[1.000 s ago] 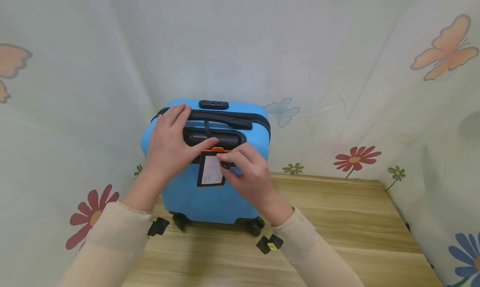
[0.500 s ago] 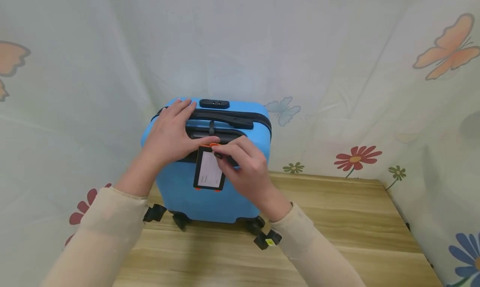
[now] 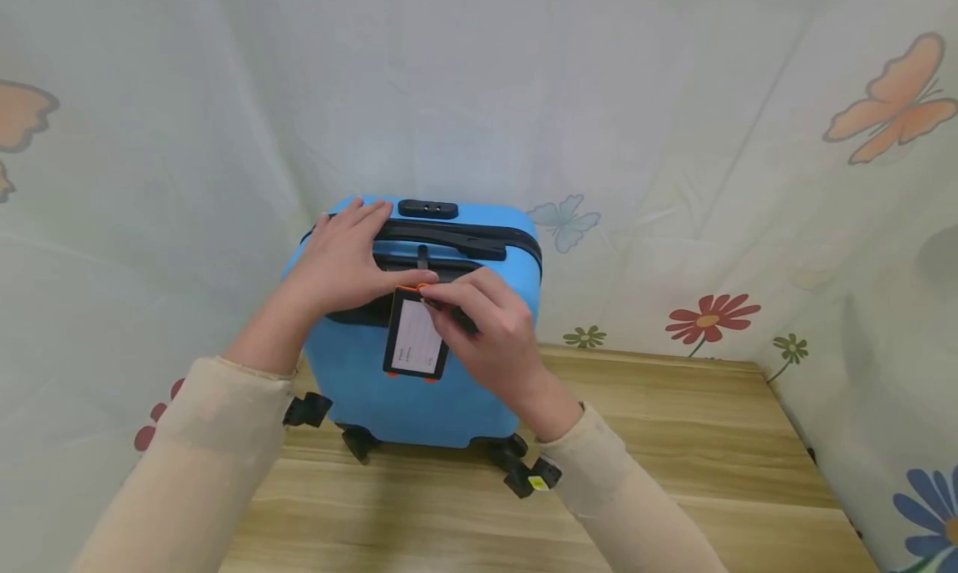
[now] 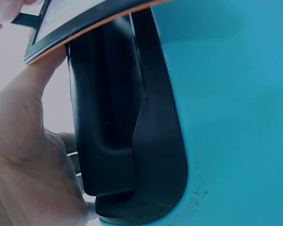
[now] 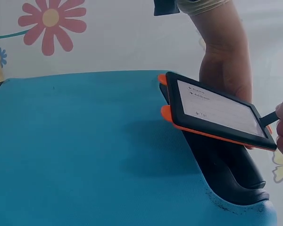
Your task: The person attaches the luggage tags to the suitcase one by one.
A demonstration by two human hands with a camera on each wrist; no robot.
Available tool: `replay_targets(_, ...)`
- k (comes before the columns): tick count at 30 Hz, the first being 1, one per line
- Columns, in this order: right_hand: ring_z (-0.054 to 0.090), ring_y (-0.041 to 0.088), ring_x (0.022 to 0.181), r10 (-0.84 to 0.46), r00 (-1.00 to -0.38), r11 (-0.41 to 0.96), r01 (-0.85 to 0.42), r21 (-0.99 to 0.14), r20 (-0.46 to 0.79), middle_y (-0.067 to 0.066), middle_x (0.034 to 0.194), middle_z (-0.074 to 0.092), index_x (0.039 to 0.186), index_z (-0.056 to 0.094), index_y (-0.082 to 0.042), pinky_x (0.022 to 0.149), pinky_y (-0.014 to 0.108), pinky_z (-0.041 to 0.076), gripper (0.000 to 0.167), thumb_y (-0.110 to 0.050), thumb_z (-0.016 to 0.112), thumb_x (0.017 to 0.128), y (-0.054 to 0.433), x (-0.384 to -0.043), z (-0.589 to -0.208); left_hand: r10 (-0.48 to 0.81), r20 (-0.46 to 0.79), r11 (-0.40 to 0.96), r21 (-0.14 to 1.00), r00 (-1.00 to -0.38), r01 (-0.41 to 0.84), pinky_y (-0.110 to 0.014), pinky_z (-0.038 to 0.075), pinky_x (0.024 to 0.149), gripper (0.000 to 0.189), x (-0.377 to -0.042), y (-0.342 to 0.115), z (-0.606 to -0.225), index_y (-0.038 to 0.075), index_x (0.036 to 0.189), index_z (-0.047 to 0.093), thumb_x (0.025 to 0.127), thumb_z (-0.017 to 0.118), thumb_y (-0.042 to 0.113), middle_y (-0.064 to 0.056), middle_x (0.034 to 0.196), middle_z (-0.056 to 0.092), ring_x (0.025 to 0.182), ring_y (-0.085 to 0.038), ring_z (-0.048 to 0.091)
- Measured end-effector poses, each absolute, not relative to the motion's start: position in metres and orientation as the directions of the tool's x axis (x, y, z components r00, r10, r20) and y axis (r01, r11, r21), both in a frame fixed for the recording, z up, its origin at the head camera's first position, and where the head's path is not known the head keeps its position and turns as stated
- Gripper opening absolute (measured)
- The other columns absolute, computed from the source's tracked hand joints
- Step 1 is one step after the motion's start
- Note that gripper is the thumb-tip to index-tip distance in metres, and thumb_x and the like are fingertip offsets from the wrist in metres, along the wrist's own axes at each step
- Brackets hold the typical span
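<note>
A blue suitcase (image 3: 419, 411) stands upright on its wheels. Over its face hangs a luggage tag (image 3: 415, 340) with a black frame, orange backing and a white card printed with name and address lines. My right hand (image 3: 494, 328) pinches the tag's short black strap (image 5: 270, 118) between thumb and fingertips, close by the frame's upper edge. My left hand (image 3: 340, 257) rests on the suitcase top, fingers stretched across the carry handle (image 3: 456, 239). Its thumb reaches to the tag's upper orange edge, partly behind the tag. The black trolley handle (image 4: 118, 122) sits in its recess below.
A combination lock (image 3: 428, 209) is set in the suitcase top. Wooden boards (image 3: 659, 423) lie under the suitcase. A pale curtain (image 3: 599, 99) printed with flowers and butterflies hangs close behind and at both sides. Black wrist cameras are strapped at both sleeves.
The tag has shifted slightly left. My right fingertips have moved left and up toward the tag's upper edge, still pinching the strap. My left wrist has risen a little, with the fingers staying on top.
</note>
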State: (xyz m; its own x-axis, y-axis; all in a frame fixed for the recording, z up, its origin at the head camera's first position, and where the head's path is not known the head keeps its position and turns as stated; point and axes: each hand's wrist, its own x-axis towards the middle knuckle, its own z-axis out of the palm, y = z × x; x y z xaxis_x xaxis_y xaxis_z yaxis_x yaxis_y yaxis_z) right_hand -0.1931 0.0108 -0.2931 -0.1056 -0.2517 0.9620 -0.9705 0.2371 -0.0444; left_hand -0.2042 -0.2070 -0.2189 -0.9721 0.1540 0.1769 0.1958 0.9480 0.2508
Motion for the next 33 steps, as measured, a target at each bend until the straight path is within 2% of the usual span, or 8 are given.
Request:
replay_targets(13,0.066,0.025,0.082,-0.249,-0.097,0.245,-0.969,-0.035,0.964,0.012,0.092,0.071,0.107,0.078,0.0,0.069,0.034,0.057,0.019,0.006,0.08,0.089,0.013,-0.2,-0.292,0.148,0.168,0.938,0.288,-0.975,0.193,-0.071,0.005,0.128,0.116,-0.213,-0.205,-0.215,0.003,0.17,0.022,0.09,0.072,0.072,-0.022,0.176,0.021,0.164,-0.044,0.01)
replay_targets(33,0.066,0.025,0.087,-0.31,-0.127,0.273,-0.961,-0.04,0.942,0.011,0.097,0.074,0.109,0.079,-0.001,0.07,0.034,0.056,0.02,0.003,0.083,0.089,0.02,-0.211,-0.295,0.1,0.17,0.939,0.309,-0.98,0.149,-0.066,0.006,0.13,0.114,-0.228,-0.2,-0.217,0.002,0.169,0.025,0.09,0.074,0.068,-0.023,0.175,0.024,0.164,-0.043,0.012)
